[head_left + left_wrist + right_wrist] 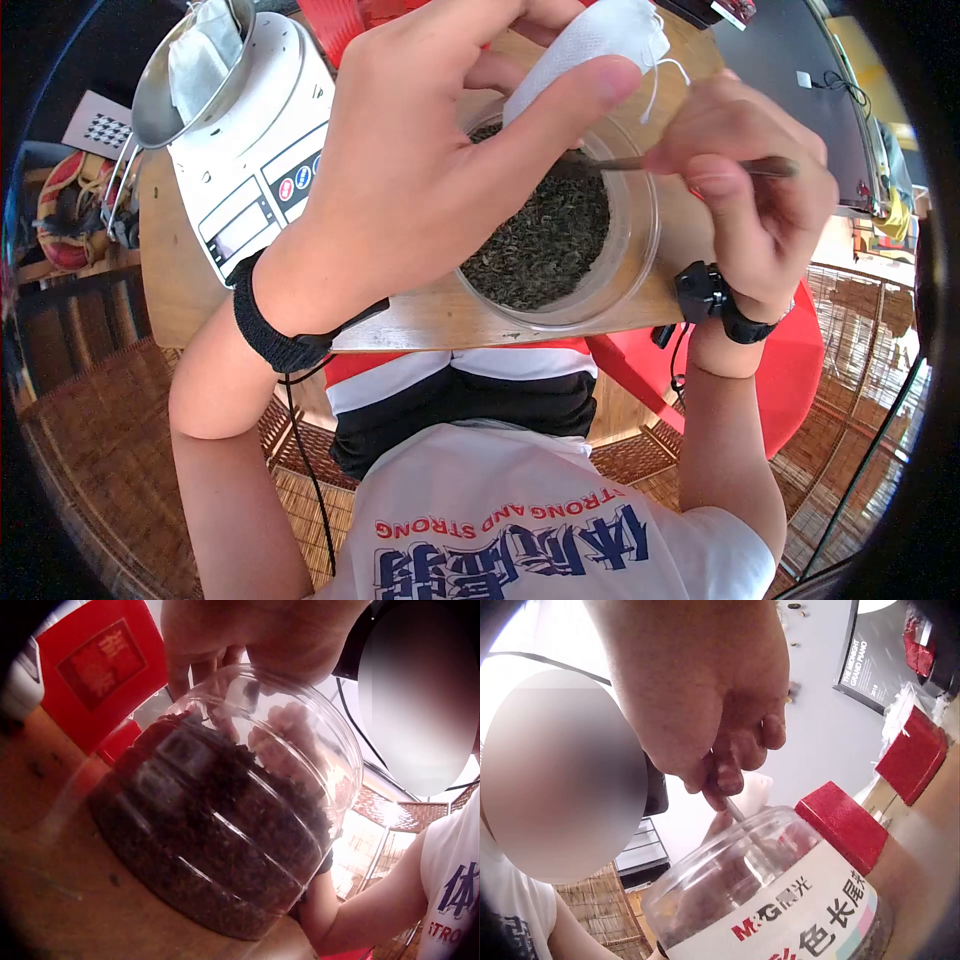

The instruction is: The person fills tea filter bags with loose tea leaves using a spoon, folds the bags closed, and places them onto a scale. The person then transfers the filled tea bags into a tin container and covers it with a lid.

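Observation:
My left hand (pixel 400 170) grips a white drawstring tea bag (pixel 590 50), tilted over a clear plastic jar (pixel 648 235). Dark loose tea leaves (pixel 545 250) fill much of the jar, also visible through its ribbed wall in the left wrist view. In my right hand (pixel 755 165), thumb and fingers pinch the thin metal handle of a spoon (pixel 622 163). The handle slants down into the jar's mouth in the right wrist view; the spoon's far end is hidden behind my left thumb in the head view. A printed white label (pixel 780 915) wraps the jar's side.
A white kitchen scale (pixel 240 170) stands left on the wooden table (pixel 420 325), bearing a metal bowl (pixel 150 120) with white tea bags (pixel 205 65) inside. Red boxes (pixel 844 825) stand beyond the jar. A red chair (pixel 785 380) is at the right.

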A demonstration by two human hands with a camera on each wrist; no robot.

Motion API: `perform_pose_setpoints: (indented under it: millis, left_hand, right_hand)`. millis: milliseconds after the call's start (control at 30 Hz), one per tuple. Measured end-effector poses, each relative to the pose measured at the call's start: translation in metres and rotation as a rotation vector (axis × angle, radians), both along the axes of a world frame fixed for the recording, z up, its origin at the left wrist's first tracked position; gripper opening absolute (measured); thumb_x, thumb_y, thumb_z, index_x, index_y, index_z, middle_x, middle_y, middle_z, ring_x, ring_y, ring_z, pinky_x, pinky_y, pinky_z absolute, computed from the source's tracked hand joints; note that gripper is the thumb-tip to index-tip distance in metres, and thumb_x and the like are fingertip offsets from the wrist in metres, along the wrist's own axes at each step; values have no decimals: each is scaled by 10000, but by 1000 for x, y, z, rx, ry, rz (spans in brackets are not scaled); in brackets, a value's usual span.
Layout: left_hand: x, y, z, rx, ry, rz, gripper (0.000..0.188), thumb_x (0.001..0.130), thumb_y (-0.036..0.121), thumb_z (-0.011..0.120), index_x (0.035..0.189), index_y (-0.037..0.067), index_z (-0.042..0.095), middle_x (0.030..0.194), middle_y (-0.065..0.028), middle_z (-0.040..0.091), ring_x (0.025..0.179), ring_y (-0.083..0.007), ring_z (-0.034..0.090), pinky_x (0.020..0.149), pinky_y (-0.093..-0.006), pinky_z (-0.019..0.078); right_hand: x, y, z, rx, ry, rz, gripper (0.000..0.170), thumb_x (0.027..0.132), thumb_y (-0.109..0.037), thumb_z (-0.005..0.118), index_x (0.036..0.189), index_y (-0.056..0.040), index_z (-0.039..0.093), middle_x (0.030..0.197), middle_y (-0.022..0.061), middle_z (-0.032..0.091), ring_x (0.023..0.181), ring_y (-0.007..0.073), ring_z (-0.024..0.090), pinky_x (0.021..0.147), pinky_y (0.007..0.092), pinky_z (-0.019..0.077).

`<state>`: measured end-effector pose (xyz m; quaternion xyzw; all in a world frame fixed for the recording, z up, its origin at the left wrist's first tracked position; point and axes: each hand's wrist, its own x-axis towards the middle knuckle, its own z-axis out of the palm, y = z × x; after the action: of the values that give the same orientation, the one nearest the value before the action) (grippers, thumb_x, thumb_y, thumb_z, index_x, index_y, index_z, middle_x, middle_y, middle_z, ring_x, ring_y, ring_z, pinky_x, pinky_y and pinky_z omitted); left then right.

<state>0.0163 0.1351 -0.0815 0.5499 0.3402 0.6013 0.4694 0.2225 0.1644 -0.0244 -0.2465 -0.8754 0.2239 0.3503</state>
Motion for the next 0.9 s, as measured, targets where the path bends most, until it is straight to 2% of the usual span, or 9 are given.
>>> perform_pose_setpoints:
  millis: [100, 267, 400, 500, 567, 633, 700, 767, 900]
  left_hand:
    - [-2, 1, 2, 2, 4, -1, 239, 1050, 135, 618, 1206, -44, 600, 1083, -96, 707, 865, -138, 701, 783, -270, 564]
    - [-5, 3, 2, 9, -7, -24, 242, 1049, 139, 621, 1205, -44, 600, 1086, -97, 705, 873, -137, 699, 788, -270, 564]
    - [-4, 4, 4, 11, -6, -44, 244, 1048, 143, 622, 1203, -45, 600, 1088, -97, 703, 879, -136, 697, 791, -269, 563]
    - [-6, 3, 5, 15, -10, -55, 246, 1048, 145, 624, 1202, -45, 599, 1089, -98, 702, 884, -136, 696, 794, -269, 562]
    - [-7, 3, 5, 14, -8, -60, 248, 1047, 147, 625, 1201, -45, 599, 1090, -98, 701, 887, -135, 695, 796, -269, 562]
    - [-7, 4, 6, 13, -8, -73, 249, 1047, 149, 626, 1201, -45, 599, 1092, -98, 700, 890, -135, 694, 798, -269, 562]
    - [-7, 3, 6, 16, -14, -85, 250, 1046, 151, 627, 1200, -45, 599, 1093, -98, 699, 893, -135, 694, 800, -269, 561]
    - [-9, 4, 6, 17, -15, -83, 252, 1046, 152, 628, 1199, -45, 599, 1094, -98, 698, 897, -134, 693, 802, -269, 561]
    - [-9, 6, 8, 17, -12, -96, 254, 1045, 156, 630, 1198, -45, 599, 1096, -99, 697, 903, -134, 691, 806, -269, 561]
  right_hand:
    - [-4, 2, -2, 141, -209, 36, 187, 916, -114, 671, 829, 51, 669, 762, 154, 704, 651, 222, 604, 625, 330, 432]
    - [5, 3, -3, 24, 41, 5, 132, 906, -57, 681, 855, 64, 677, 784, 137, 700, 664, 193, 582, 574, 299, 415]
    - [-5, 4, -1, 114, -172, 34, 216, 963, -116, 649, 818, 44, 657, 789, 150, 687, 676, 196, 571, 618, 313, 446]
    - [8, 7, -2, 93, 56, -19, 171, 926, -94, 694, 839, 50, 663, 809, 124, 696, 670, 189, 573, 635, 309, 451]
    - [5, 7, -1, 91, 55, -5, 139, 914, -67, 691, 855, 55, 661, 808, 128, 696, 674, 195, 580, 637, 310, 453]
    - [-3, 7, -3, 134, -151, 52, 149, 953, -67, 642, 865, 53, 654, 790, 154, 684, 685, 212, 584, 640, 322, 462]
    - [0, 5, -1, 145, -167, 54, 155, 965, -63, 630, 866, 54, 652, 795, 157, 685, 700, 218, 599, 646, 320, 470]
    - [7, 6, -2, 134, 20, -29, 156, 938, -69, 678, 845, 55, 658, 806, 132, 691, 705, 205, 611, 636, 295, 462]
    - [-6, 2, -7, 54, -100, -19, 135, 949, -36, 618, 849, 51, 644, 796, 157, 684, 700, 215, 609, 628, 311, 457]
